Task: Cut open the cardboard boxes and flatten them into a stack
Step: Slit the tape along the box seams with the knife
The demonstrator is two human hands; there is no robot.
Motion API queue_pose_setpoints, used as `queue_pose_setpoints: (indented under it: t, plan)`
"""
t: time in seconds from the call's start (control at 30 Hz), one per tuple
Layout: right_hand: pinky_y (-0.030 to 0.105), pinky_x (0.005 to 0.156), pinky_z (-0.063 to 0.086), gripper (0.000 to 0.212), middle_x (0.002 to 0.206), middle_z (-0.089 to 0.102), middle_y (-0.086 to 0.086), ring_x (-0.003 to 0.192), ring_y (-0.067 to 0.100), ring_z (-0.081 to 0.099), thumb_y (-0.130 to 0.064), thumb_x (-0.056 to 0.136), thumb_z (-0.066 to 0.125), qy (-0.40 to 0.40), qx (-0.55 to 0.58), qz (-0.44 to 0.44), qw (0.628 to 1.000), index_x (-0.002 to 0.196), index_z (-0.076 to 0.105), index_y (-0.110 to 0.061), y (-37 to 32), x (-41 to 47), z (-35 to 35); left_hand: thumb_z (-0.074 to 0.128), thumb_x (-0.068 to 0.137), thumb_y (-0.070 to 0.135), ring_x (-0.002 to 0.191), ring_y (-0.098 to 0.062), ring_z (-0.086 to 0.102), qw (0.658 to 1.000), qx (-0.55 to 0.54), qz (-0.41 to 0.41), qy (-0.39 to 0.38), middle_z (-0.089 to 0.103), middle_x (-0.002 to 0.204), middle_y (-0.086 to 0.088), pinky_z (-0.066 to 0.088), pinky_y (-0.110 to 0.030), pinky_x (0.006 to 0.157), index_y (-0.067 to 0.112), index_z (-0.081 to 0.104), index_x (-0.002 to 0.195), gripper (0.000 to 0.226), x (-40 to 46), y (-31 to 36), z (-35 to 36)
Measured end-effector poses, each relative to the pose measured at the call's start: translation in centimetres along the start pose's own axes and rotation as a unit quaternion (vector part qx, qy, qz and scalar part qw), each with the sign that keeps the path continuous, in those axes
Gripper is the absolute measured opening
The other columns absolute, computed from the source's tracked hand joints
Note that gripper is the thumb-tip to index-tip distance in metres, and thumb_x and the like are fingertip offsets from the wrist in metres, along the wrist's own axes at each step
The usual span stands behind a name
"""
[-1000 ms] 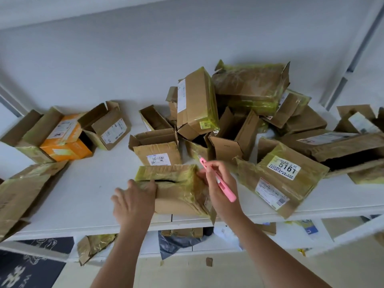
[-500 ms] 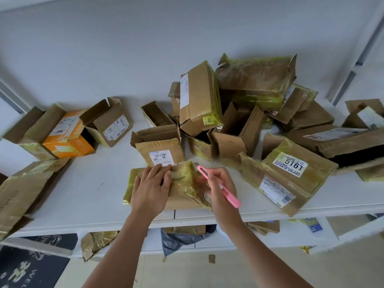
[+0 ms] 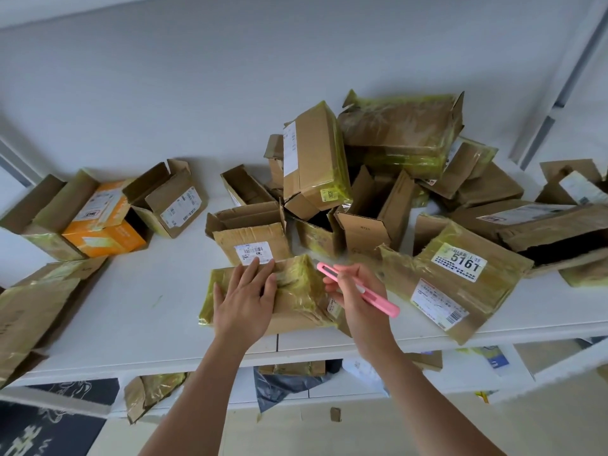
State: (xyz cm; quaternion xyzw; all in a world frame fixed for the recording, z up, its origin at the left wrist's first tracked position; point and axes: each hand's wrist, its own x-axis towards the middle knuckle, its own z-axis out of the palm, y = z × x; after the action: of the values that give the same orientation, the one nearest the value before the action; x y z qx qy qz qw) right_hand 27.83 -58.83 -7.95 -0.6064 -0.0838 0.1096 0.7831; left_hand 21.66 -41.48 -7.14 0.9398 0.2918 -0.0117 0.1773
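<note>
The blade end of the pink box cutter is too blurred to tell whether steel is out, and the right edge of the flattened box is hidden behind the right hand. At 3 o'clock the frame cuts off a long dark-mouthed carton, and at 9 o'clock it cuts off a stack of flat cardboard. 2 hands show, and 1 cutter. The heap of cartons from 12 to 2 o'clock overlaps too much to count; 2 more open boxes sit at 10 o'clock, an orange box and a plain brown box touching it. The flattened box lies at the centre of the white table, near its front edge, a crumpled brown slab wrapped in glossy yellow-green tape. The left hand lies flat on it, palm down, fingers straight and slightly spread, fingertips at its far edge just before a small labelled box. The right hand pinches the cutter between thumb and curled fingers, the slim plastic handle slanting toward 4 o'clock. At 3 o'clock rests a taped parcel marked 5161, creased and shiny. Below the table, torn cardboard scraps and a grey plastic bag lie on a lower shelf.
</note>
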Motion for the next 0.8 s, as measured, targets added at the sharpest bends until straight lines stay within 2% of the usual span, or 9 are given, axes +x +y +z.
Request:
queue_pose_setpoints:
  t: [0.1,0.17,0.23,0.3,0.37,0.47,0.53,0.67,0.8]
  plan:
    - [0.051,0.072,0.048,0.014,0.085,0.069,0.006,0.078,0.043,0.058,-0.005,0.099,0.052,-0.014,-0.022,-0.025,0.999,0.091,0.063,-0.008,-0.2,-0.3,0.3,0.012,0.103,0.052,0.152,-0.009,-0.004,1.0,-0.001,0.004,0.001,0.008,0.164,0.019,-0.007,-0.05,0.122,0.052,0.018,0.151,0.048,-0.3,0.0,-0.1]
    - [0.044,0.068,0.046,0.014,0.085,0.068,0.006,0.08,0.047,0.053,-0.006,0.1,0.052,-0.026,-0.044,-0.045,0.998,0.091,0.063,-0.007,-0.3,-0.3,0.4,0.013,0.102,0.053,0.152,-0.009,-0.004,1.0,-0.004,0.008,0.001,0.007,0.163,0.02,-0.008,-0.05,0.122,0.052,0.018,0.15,0.048,-0.5,0.0,0.0]
    - [0.035,0.061,0.044,0.013,0.085,0.068,0.004,0.07,0.04,0.053,-0.006,0.1,0.052,-0.045,-0.073,-0.06,0.994,0.092,0.063,-0.007,-0.3,-0.2,0.3,0.011,0.102,0.054,0.152,-0.009,-0.005,1.0,-0.006,0.011,0.003,0.006,0.163,0.02,-0.008,-0.049,0.122,0.053,0.018,0.15,0.049,-0.6,0.0,0.0]
    - [0.029,0.052,0.04,0.013,0.082,0.069,0.002,0.063,0.026,0.05,-0.004,0.099,0.053,-0.063,-0.096,-0.059,0.992,0.091,0.063,-0.007,-0.4,0.0,0.0,0.008,0.102,0.054,0.152,-0.009,-0.005,1.0,-0.01,0.009,0.005,0.007,0.163,0.019,-0.009,-0.049,0.122,0.052,0.019,0.15,0.049,-0.6,0.0,0.1]
    - [0.034,0.055,0.042,0.013,0.079,0.067,0.005,0.066,0.025,0.052,-0.002,0.098,0.053,-0.074,-0.1,-0.048,0.991,0.089,0.062,-0.005,-0.5,0.0,-0.4,0.006,0.102,0.053,0.152,-0.008,-0.004,1.0,-0.017,0.004,0.006,0.009,0.163,0.019,-0.009,-0.049,0.122,0.052,0.022,0.15,0.051,-0.5,0.1,0.0]
    - [0.053,0.066,0.049,0.013,0.081,0.067,0.011,0.075,0.046,0.057,-0.001,0.098,0.052,-0.084,-0.09,-0.038,0.992,0.087,0.059,0.001,-0.6,-0.2,-1.0,0.004,0.102,0.052,0.152,-0.007,-0.003,1.0,-0.024,-0.002,0.007,0.012,0.162,0.02,-0.008,-0.049,0.122,0.051,0.026,0.15,0.052,-0.4,0.3,0.1]
    - [0.062,0.07,0.05,0.014,0.081,0.068,0.01,0.08,0.05,0.056,-0.001,0.098,0.052,-0.09,-0.095,-0.034,0.991,0.085,0.057,0.002,-0.7,-0.6,-1.4,0.005,0.103,0.051,0.152,-0.007,-0.002,1.0,-0.022,-0.002,0.011,0.014,0.162,0.02,-0.008,-0.049,0.122,0.051,0.027,0.149,0.052,-0.3,0.2,0.2]
    - [0.048,0.06,0.046,0.017,0.077,0.064,0.015,0.076,0.052,0.053,-0.012,0.095,0.055,-0.107,-0.101,-0.038,0.988,0.078,0.054,-0.008,-0.8,-1.6,-2.3,0.005,0.103,0.05,0.152,-0.007,-0.001,1.0,-0.023,-0.007,0.013,0.015,0.162,0.021,-0.008,-0.049,0.122,0.051,0.029,0.149,0.051,0.0,0.3,0.2]
    - [0.065,0.065,0.048,0.015,0.081,0.063,0.018,0.079,0.057,0.054,-0.026,0.09,0.056,-0.143,-0.108,-0.034,0.983,0.078,0.056,-0.017,-1.1,-2.7,-2.9,0.007,0.103,0.049,0.151,-0.006,-0.001,1.0,-0.016,0.0,0.016,0.014,0.162,0.021,-0.007,-0.049,0.122,0.052,0.027,0.149,0.05,-0.3,0.1,0.4]
